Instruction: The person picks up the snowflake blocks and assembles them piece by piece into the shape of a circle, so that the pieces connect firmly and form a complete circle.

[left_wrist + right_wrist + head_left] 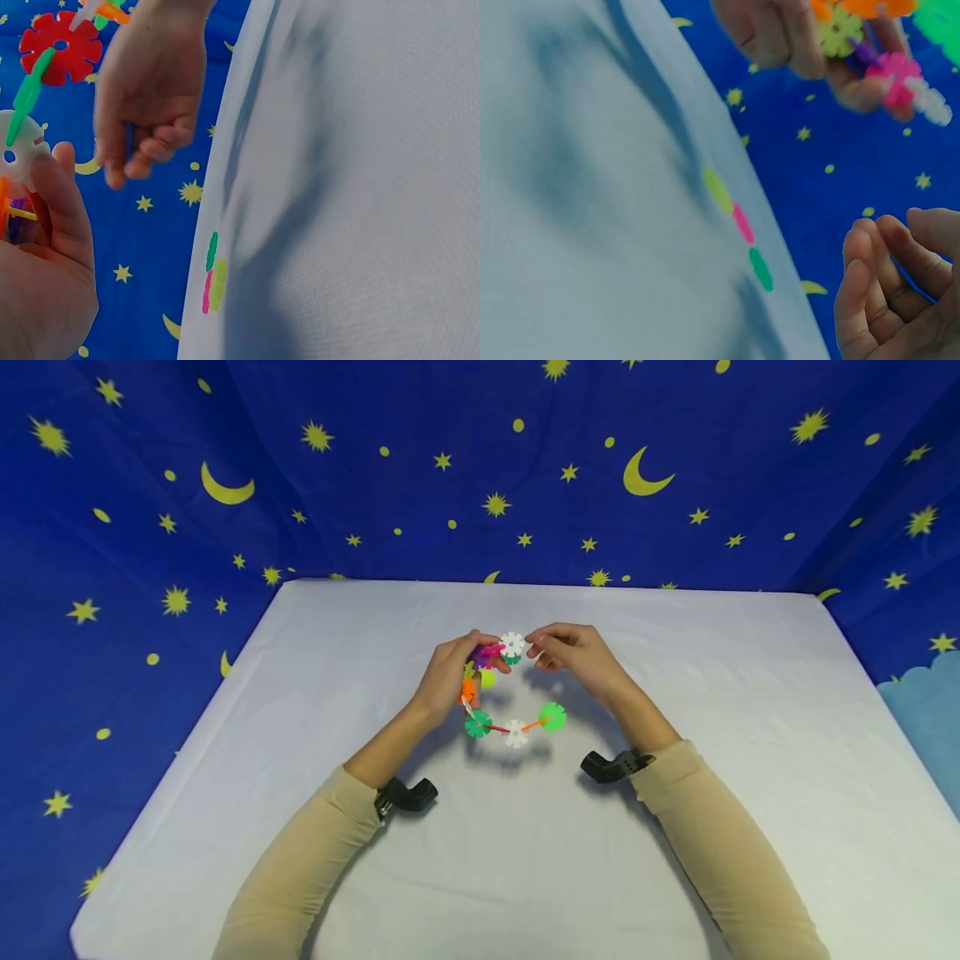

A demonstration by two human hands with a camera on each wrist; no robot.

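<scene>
My left hand grips a curved chain of notched plastic snowflake discs above the white table. A white disc is at the chain's far end, beside a pink disc. Down the chain come an orange disc, a green disc, another white disc and a bright green disc at the near end. A red disc shows in the left wrist view. Close to the far white disc, my right hand has loosely bent fingers; the right wrist view shows nothing in them.
Three loose discs lie on the white-covered table under the hands: a yellow disc, a pink disc and a green disc. A blue curtain with stars and moons stands behind the table.
</scene>
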